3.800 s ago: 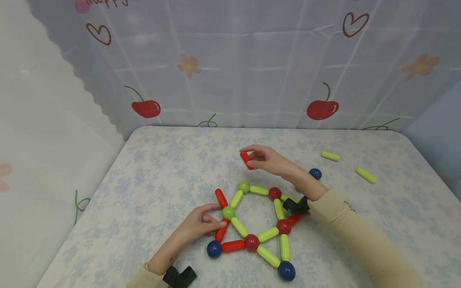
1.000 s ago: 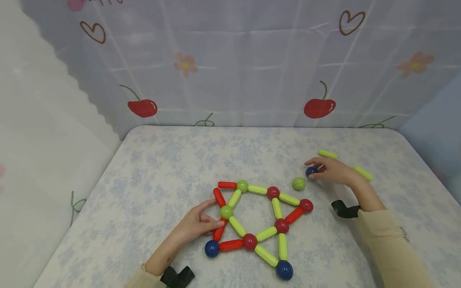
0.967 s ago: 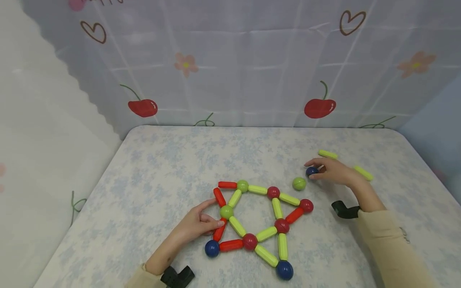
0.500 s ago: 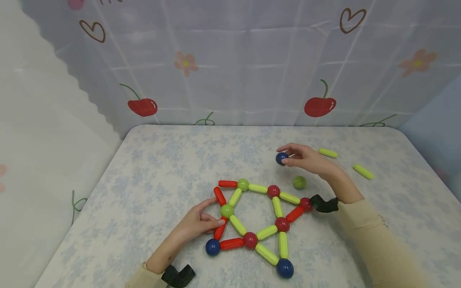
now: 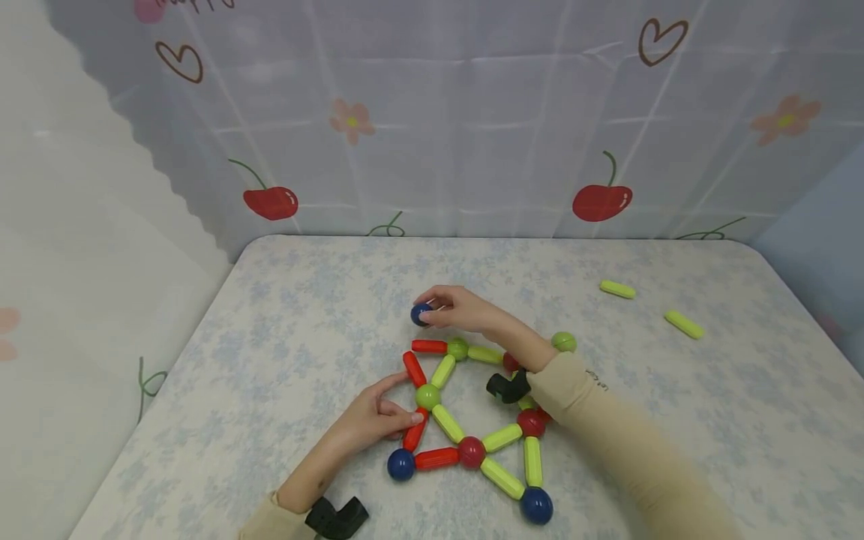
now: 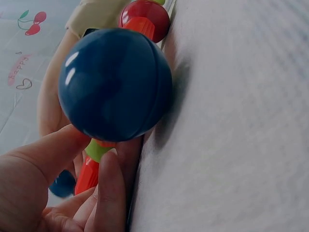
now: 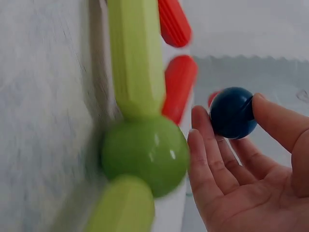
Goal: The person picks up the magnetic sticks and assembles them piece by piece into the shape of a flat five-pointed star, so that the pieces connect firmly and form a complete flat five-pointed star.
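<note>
My right hand (image 5: 462, 309) pinches a blue ball (image 5: 420, 314) between thumb and fingers, just beyond the far-left corner of a frame of rods and balls. In the right wrist view this blue ball (image 7: 231, 112) is beside a green ball (image 7: 146, 155). Two red rods, one upper (image 5: 429, 346) and one lower (image 5: 414, 367), angle close together at that corner, each joined to a green ball. My left hand (image 5: 367, 415) pinches another red rod (image 5: 413, 436), its index fingertip by the lower angled rod. In the left wrist view a near blue ball (image 6: 116, 84) hides part of the grip.
Yellow-green rods (image 5: 448, 424) and red balls (image 5: 471, 452) make up the frame's middle, with a blue ball (image 5: 536, 505) at the near corner. My right forearm covers its right side. A loose green ball (image 5: 563, 342) and two loose yellow-green rods (image 5: 685, 325) lie to the right.
The right hand, earlier holding a red rod that now sits on the far green ball, has picked up the blue ball at the right and carried it left. My left hand stays put.
</note>
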Tool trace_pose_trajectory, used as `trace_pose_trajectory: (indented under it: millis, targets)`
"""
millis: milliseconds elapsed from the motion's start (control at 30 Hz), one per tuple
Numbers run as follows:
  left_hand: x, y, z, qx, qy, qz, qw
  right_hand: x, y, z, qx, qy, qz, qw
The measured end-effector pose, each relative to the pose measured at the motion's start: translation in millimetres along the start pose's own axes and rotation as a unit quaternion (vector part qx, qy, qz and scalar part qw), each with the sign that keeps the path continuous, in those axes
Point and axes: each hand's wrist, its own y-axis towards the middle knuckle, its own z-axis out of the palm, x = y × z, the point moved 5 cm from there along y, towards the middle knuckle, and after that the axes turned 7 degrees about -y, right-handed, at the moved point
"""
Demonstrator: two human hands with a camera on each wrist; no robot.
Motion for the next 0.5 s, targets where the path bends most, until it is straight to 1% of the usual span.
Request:
trace_pose_trajectory:
  millis: [133,267,500]
  targets:
    - [-1.9,-1.2,-0.2,0.004,-0.002,0.009,0.9999,2.7,15.7,21.6,0.023,-0.046,0.000,0.9987]
    - [-2.4,-1.7,0.5,0.007,-0.004,0.014,0.9999,3.9,22.8,33.9,0.033,-0.083,0.006,0.9960]
    - [-1.7,-0.8,0.9,0.011,0.001,0.018,0.9998,2.7,21.7,39.0,0.053,-0.071,0.013,0.9960]
